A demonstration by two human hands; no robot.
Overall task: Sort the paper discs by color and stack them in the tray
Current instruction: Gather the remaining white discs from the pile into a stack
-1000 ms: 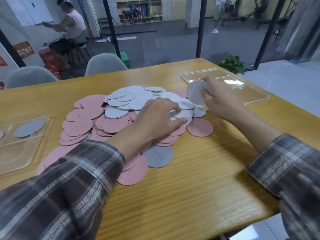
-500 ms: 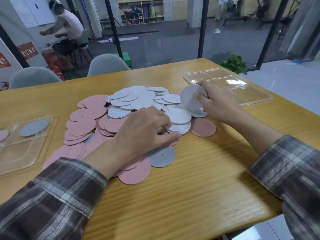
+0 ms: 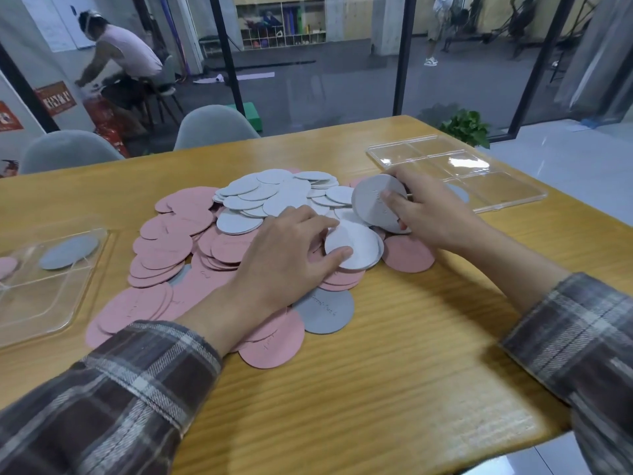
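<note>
A heap of pink discs (image 3: 171, 241) and white discs (image 3: 274, 193) covers the middle of the wooden table. My right hand (image 3: 431, 214) grips a small stack of white discs (image 3: 371, 200) held on edge, tilted toward me. My left hand (image 3: 291, 258) rests on the heap, its thumb and fingers pinching a white disc (image 3: 356, 245) at the pile's near right. One darker grey disc (image 3: 325, 311) lies flat at the front. A clear divided tray (image 3: 479, 180) sits at the right, just behind my right hand.
A second clear tray (image 3: 44, 303) at the left edge holds a grey disc (image 3: 68, 252) and a pink one (image 3: 7, 267). Two grey chairs (image 3: 212, 128) stand behind the table. Bare table lies in front of the heap. A glass wall is beyond.
My left hand has slid over the heap and now pinches a white disc at the near right. My right hand's stack has shifted slightly toward me and tilted more.
</note>
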